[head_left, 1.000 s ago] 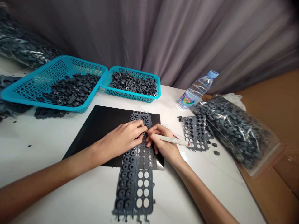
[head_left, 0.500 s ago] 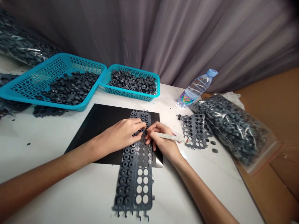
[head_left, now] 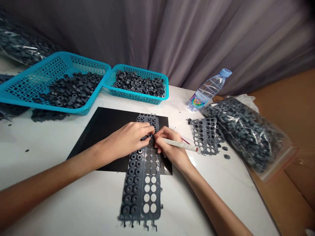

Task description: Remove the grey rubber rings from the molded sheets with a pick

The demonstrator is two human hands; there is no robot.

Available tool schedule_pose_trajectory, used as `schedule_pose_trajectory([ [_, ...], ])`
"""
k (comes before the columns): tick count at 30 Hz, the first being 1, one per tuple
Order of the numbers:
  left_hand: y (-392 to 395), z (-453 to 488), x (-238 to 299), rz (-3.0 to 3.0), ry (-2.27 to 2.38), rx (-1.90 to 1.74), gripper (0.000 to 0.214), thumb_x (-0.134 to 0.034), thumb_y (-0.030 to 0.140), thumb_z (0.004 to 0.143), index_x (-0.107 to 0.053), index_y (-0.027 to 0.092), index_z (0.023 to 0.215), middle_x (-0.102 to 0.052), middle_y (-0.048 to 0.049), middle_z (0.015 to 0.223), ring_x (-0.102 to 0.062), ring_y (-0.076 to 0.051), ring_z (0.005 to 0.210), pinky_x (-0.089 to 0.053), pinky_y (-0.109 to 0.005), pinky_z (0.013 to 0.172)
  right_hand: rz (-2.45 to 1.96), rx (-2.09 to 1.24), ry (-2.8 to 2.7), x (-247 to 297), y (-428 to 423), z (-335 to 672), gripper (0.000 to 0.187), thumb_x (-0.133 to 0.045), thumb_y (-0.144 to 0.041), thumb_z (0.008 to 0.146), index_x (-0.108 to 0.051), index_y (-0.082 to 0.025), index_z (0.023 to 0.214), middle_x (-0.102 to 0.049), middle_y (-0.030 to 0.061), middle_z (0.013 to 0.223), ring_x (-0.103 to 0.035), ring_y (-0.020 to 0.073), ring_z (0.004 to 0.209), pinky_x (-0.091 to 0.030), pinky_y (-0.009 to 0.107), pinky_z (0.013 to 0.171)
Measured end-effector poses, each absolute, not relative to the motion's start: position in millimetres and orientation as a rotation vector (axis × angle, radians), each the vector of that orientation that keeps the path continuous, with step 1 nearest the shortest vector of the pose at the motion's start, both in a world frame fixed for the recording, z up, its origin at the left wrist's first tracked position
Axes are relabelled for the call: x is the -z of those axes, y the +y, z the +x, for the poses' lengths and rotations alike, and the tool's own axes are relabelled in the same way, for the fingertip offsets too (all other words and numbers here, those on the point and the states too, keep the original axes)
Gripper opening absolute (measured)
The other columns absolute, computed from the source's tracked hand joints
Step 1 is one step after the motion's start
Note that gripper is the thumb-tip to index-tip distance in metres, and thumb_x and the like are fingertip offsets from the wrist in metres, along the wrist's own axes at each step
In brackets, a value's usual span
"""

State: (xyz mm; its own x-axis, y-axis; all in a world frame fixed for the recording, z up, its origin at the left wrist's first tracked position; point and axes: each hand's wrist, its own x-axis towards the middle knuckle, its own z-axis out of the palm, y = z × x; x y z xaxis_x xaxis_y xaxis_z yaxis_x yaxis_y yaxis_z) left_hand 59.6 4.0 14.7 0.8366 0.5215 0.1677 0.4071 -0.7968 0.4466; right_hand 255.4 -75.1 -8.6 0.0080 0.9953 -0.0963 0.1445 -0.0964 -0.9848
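A long grey moulded strip (head_left: 142, 183) of small rings lies lengthwise across a black mat (head_left: 108, 131) on the white table. Its right columns show empty round holes; its left columns still hold rings. My left hand (head_left: 129, 139) rests on the strip with fingers curled, pinching at a ring near the upper part. My right hand (head_left: 169, 147) grips a white pen-like tool (head_left: 180, 145), its tip pressed at the same spot on the strip.
Two turquoise baskets (head_left: 97, 67) (head_left: 164, 80) of loose grey rings stand at the back left. An emptied strip (head_left: 205, 136) lies to the right, beside a clear bag of rings (head_left: 246, 134) and a water bottle (head_left: 206, 90). A grey curtain hangs behind.
Both hands stay at the same spot on the strip, with only slight finger movement. The view has shifted a little.
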Motion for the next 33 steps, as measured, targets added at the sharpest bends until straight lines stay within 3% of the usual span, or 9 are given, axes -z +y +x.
schedule_pose_trajectory([
  [3, 2.5, 62.3, -11.8, 2.704, 0.705, -0.403, 0.018, -0.059, 0.023, 0.102, -0.069, 0.018, 0.117, -0.071, -0.0077, 0.116, -0.071, -0.023, 0.101, -0.053, -0.035, 0.087, -1.413, -1.158, -1.289, 7.9, -76.1, 254.0, 0.003, -0.061, -0.022, 0.087, -0.059, -0.021, 0.086, -0.062, -0.0039, 0.067, -0.053, 0.0087, 0.050, -0.040, 0.019, 0.047],
  [10, -1.4, 60.5, -5.6, 2.815, 0.667, -0.403, 0.022, -0.047, 0.017, 0.107, -0.069, 0.015, 0.107, -0.072, -0.0083, 0.109, -0.071, -0.023, 0.099, -0.056, -0.037, 0.090, -1.500, -0.971, -1.502, 6.5, -80.3, 249.8, 0.010, -0.060, -0.026, 0.093, -0.057, -0.022, 0.084, -0.057, -0.0044, 0.068, -0.049, 0.0116, 0.057, -0.036, 0.023, 0.053],
  [14, -1.5, 50.8, 9.8, 2.849, 0.520, -0.635, 0.032, -0.039, 0.007, 0.106, -0.068, 0.015, 0.114, -0.074, -0.0091, 0.117, -0.071, -0.022, 0.103, -0.057, -0.034, 0.092, -1.531, -0.820, -1.608, 3.6, -82.5, 245.5, 0.019, -0.060, -0.027, 0.095, -0.053, -0.022, 0.079, -0.049, -0.0057, 0.064, -0.042, 0.0113, 0.057, -0.033, 0.025, 0.056],
  [19, -5.2, 52.0, 15.8, 2.488, 0.601, -0.971, 0.019, -0.051, 0.013, 0.107, -0.069, 0.017, 0.110, -0.075, -0.0049, 0.111, -0.070, -0.017, 0.105, -0.053, -0.030, 0.101, -1.541, -0.833, -1.550, 4.6, -83.8, 242.2, 0.018, -0.060, -0.026, 0.095, -0.053, -0.022, 0.079, -0.049, -0.0058, 0.065, -0.043, 0.0112, 0.058, -0.034, 0.025, 0.056],
  [25, 1.8, 49.5, 9.9, 2.179, 0.702, -0.749, 0.012, -0.065, 0.030, 0.103, -0.072, 0.021, 0.104, -0.071, -0.0007, 0.105, -0.069, -0.015, 0.095, -0.055, -0.026, 0.088, -1.434, -1.108, -1.298, 5.9, -82.2, 248.5, 0.006, -0.060, -0.025, 0.092, -0.057, -0.022, 0.087, -0.059, -0.0047, 0.070, -0.052, 0.0100, 0.053, -0.039, 0.021, 0.048],
  [29, 4.2, 45.9, 14.9, 2.187, 0.695, -0.698, 0.018, -0.065, 0.036, 0.102, -0.072, 0.022, 0.113, -0.069, -0.0022, 0.111, -0.069, -0.016, 0.096, -0.056, -0.029, 0.092, -1.381, -1.157, -1.173, 5.1, -80.8, 257.8, 0.007, -0.060, -0.027, 0.091, -0.057, -0.021, 0.088, -0.060, -0.0058, 0.065, -0.047, 0.0079, 0.044, -0.035, 0.019, 0.040],
  [33, 0.6, 47.4, 14.7, 2.337, 0.689, -0.700, 0.017, -0.062, 0.031, 0.105, -0.070, 0.021, 0.116, -0.069, -0.0029, 0.115, -0.066, -0.018, 0.107, -0.053, -0.033, 0.101, -1.414, -1.133, -1.170, 5.7, -79.0, 264.0, 0.007, -0.061, -0.028, 0.091, -0.061, -0.021, 0.089, -0.059, -0.0062, 0.065, -0.044, 0.0062, 0.041, -0.033, 0.018, 0.038],
])
